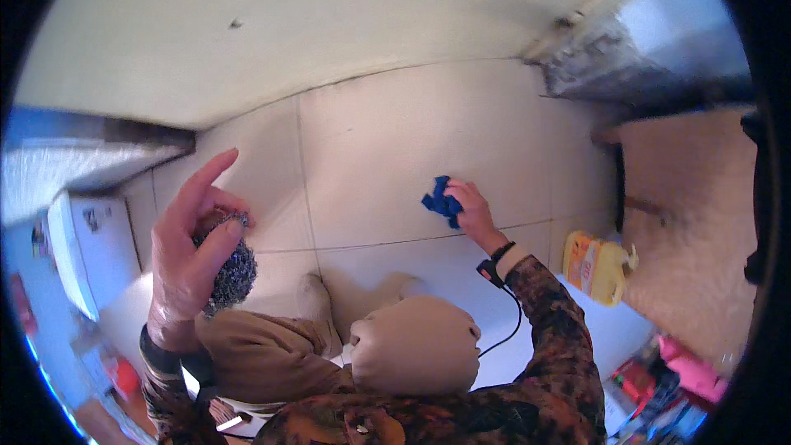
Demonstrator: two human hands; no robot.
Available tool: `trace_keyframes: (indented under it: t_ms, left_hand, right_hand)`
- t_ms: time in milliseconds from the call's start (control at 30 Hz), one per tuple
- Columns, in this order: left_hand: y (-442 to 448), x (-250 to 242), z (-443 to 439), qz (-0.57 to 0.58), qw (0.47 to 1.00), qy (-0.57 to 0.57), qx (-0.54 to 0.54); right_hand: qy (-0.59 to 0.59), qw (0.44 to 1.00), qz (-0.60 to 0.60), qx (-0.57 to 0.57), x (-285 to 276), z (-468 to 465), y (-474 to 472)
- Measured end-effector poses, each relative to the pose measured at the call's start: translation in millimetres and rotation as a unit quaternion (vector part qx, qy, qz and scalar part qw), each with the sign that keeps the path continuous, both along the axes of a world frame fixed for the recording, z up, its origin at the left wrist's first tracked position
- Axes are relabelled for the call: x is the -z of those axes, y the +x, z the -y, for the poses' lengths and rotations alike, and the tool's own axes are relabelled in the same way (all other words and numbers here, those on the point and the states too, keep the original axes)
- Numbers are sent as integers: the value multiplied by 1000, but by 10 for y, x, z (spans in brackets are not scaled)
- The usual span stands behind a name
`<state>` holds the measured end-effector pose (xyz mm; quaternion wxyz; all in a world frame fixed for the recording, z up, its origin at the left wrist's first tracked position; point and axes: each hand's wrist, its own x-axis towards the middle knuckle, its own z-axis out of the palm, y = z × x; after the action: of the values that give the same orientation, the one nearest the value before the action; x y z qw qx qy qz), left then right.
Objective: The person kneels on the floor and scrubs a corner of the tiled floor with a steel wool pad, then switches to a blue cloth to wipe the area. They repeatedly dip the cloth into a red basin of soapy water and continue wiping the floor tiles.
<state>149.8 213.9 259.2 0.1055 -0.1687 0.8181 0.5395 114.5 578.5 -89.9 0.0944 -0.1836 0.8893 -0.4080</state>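
A grey steel wool scourer [233, 278] is held in my left hand [191, 247], pinched under the thumb while the index finger points outward. My left hand is raised at the left, above my bent leg. Bunched blue cloth [442, 203] lies under the fingers of my right hand [471, 210], which grips its right side. The cloth is at the pale floor tiles [395, 148]; whether it presses on them is hard to tell. A black band with a cable [491, 272] is around my right wrist.
A pale wall [371, 6] rises beyond the tiles. To the right are a yellow pump bottle [596, 267] and a brown wooden surface [686, 210]. A white box-like object [102, 247] stands at the left. Pink and red items [689, 371] lie at lower right.
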Motion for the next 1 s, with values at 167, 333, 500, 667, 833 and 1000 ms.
trace_keyframes:
  t_ms: [167,333,500,667,833,1000]
  left_hand:
    - [130,-260,192,-27,998,-42,-48]
    - [126,-562,626,-36,970,-239,-23]
    - [264,-360,1002,-47,979,-191,-44]
    - [524,76,1550,38,985,-157,-66]
    - [1043,390,2072,100,952,-201,-209]
    - [2242,406,2311,100,923,-184,-323]
  right_hand:
    - [-39,997,-67,30,163,9,-244]
    - [-48,998,-29,33,171,54,-562]
    - [-5,999,-30,19,144,4,-454]
    - [3,999,39,13,160,-89,-460]
    - [-15,996,80,46,155,-106,-412]
    - [3,996,85,23,111,-129,-349]
